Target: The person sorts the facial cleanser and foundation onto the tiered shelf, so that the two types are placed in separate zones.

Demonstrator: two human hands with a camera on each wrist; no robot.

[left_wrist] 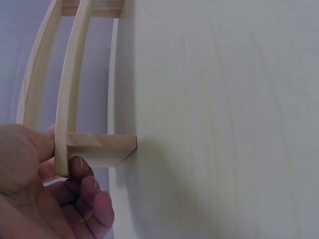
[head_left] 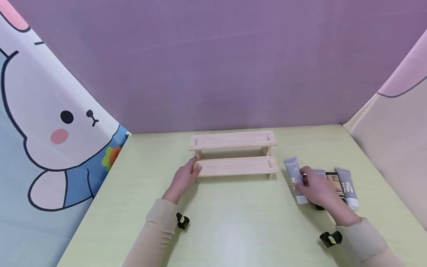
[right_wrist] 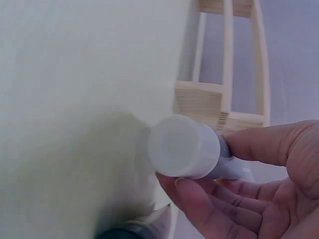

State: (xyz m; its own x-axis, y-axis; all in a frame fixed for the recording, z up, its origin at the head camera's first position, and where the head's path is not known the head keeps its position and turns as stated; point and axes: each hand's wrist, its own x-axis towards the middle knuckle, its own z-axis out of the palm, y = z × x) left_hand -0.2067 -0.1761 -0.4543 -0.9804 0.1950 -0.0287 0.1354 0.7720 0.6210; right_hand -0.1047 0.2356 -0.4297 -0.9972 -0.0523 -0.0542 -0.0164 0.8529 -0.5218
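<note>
A two-tier wooden rack (head_left: 237, 166) stands near the middle of the table. At the left end of its lower board, my left hand (head_left: 181, 178) grips the edge, thumb on one face and fingers curled at the other, as the left wrist view shows. Over on the right, my right hand (head_left: 318, 189) pinches a lilac tube (head_left: 292, 168) between thumb and fingers. Its white cap (right_wrist: 174, 147) faces the right wrist camera. Beside that hand lie another lilac tube (head_left: 347, 185), a tan-and-black tube (head_left: 334, 181) and a lilac one (head_left: 319, 172) mostly hidden by the hand.
The pale wooden table (head_left: 233, 222) ends at a purple cloth backdrop (head_left: 233, 74). A cartoon-printed cloth (head_left: 83, 155) borders the left side, and a pale cloth (head_left: 397, 141) borders the right. Small black devices sit at both wrists.
</note>
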